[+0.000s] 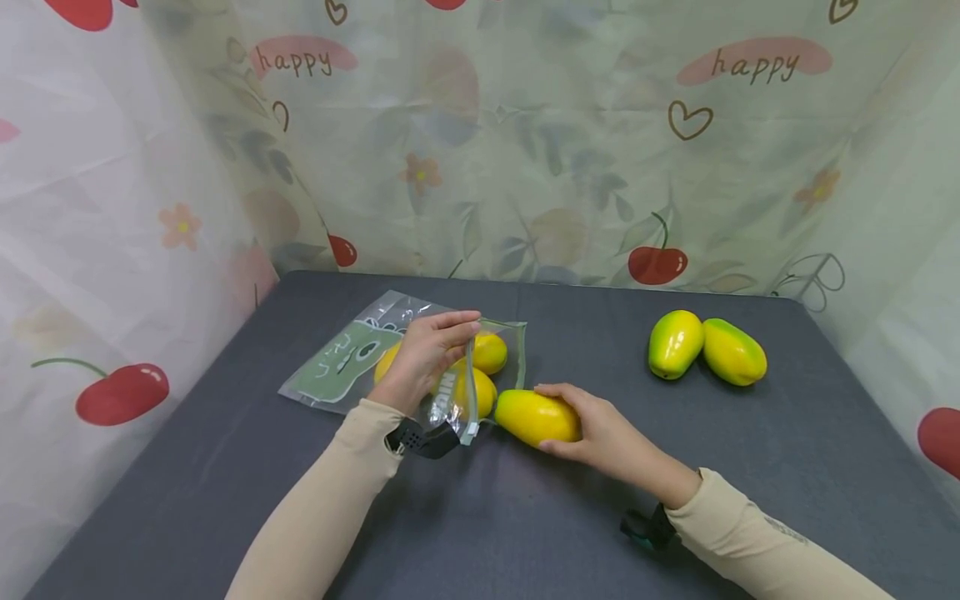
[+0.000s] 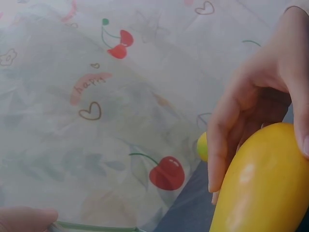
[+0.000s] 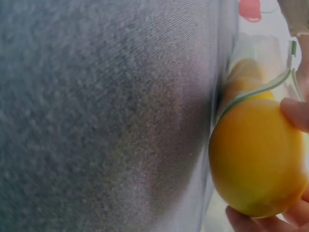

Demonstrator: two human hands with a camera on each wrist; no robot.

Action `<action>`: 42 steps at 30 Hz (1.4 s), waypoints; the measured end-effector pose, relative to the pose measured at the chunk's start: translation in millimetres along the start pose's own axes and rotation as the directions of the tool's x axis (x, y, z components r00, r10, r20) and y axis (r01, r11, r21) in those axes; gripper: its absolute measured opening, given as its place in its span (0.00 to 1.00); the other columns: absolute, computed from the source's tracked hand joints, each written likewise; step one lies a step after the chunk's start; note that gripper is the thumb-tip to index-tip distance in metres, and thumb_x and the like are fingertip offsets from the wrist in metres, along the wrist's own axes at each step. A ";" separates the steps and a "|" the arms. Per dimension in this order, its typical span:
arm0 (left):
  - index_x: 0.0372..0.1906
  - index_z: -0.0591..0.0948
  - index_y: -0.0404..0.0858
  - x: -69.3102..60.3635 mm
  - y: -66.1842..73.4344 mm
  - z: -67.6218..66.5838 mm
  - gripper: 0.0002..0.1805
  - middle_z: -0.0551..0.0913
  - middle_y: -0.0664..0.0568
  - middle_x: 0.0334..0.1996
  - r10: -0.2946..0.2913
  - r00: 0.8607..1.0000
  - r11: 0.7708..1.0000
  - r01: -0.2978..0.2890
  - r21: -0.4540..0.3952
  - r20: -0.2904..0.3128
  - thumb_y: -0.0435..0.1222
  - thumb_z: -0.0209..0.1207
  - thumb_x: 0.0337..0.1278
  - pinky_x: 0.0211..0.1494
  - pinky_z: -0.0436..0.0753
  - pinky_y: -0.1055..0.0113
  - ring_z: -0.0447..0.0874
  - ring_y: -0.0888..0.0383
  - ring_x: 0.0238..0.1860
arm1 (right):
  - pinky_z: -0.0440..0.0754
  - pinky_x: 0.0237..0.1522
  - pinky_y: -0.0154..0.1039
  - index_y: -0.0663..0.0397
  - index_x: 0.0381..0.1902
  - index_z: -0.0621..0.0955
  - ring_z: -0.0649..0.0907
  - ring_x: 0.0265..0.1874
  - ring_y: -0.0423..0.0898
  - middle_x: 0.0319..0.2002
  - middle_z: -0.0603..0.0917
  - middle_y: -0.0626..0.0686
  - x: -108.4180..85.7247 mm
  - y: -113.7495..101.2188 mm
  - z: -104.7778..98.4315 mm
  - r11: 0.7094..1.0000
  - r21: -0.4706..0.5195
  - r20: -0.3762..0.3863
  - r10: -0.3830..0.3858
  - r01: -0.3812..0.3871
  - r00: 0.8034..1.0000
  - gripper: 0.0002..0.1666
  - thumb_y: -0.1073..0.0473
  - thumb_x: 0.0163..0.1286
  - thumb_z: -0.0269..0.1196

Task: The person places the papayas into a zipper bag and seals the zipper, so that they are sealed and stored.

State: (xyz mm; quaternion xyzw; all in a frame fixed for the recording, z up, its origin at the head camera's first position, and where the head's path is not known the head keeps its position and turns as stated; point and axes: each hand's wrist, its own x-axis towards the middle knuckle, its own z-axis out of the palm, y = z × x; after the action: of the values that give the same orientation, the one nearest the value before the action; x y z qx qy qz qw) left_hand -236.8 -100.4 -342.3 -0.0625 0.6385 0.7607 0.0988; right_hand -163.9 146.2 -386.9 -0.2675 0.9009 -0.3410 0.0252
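Note:
A clear zip bag (image 1: 337,367) with a green printed face lies on the table, its mouth toward the right. Several yellow mangoes (image 1: 489,353) show inside it. My left hand (image 1: 427,357) pinches the upper edge of the bag's mouth and lifts it; in the left wrist view only this hand's fingertips (image 2: 46,215) show, at the green-edged rim. With thumb and fingers around it, my right hand (image 1: 603,429) grips a yellow-green mango (image 1: 534,418), its tip at the bag's opening. In the right wrist view that mango (image 3: 258,159) sits against the green zip strip (image 3: 253,93).
Two more yellow-green mangoes (image 1: 677,344) lie side by side at the back right of the dark grey table (image 1: 787,467). Patterned curtains (image 1: 510,150) hang behind the table and along both sides. Each wrist wears a black strap with a small device (image 1: 647,527).

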 end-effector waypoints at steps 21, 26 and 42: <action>0.52 0.83 0.35 1.3 1.5 1.7 0.16 0.81 0.48 0.52 -0.002 1.000 1.000 0.002 -0.003 -0.019 0.31 0.63 0.59 0.44 0.81 0.73 0.77 0.48 0.54 | 0.82 0.48 0.44 0.51 0.58 0.72 0.81 0.50 0.49 0.54 0.79 0.51 24.8 2.9 5.0 0.991 0.108 -0.002 0.073 -0.073 0.997 0.37 0.47 0.55 0.74; 0.52 0.83 0.35 1.7 2.2 2.8 0.16 0.81 0.48 0.52 0.002 1.000 1.000 -0.002 0.008 -0.019 0.32 0.65 0.58 0.44 0.81 0.73 0.77 0.47 0.55 | 0.84 0.47 0.44 0.52 0.59 0.72 0.81 0.51 0.52 0.56 0.78 0.54 29.2 0.8 7.1 0.983 0.154 0.020 0.099 -0.101 0.995 0.36 0.47 0.56 0.73; 0.54 0.82 0.35 1.1 4.6 5.2 0.17 0.79 0.48 0.56 0.002 1.000 0.999 -0.002 0.040 -0.004 0.33 0.64 0.59 0.48 0.80 0.71 0.76 0.48 0.58 | 0.82 0.52 0.47 0.52 0.59 0.73 0.82 0.51 0.51 0.57 0.79 0.53 35.5 -2.6 11.0 0.971 0.211 0.022 0.111 -0.113 0.994 0.33 0.51 0.59 0.72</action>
State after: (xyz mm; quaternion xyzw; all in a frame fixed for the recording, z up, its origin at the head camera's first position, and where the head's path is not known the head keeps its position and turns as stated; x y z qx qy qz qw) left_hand -238.8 -96.0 -337.2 -0.0612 0.6540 0.7476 0.0980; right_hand -190.6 120.3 -388.7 -0.2138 0.8728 -0.4319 0.0772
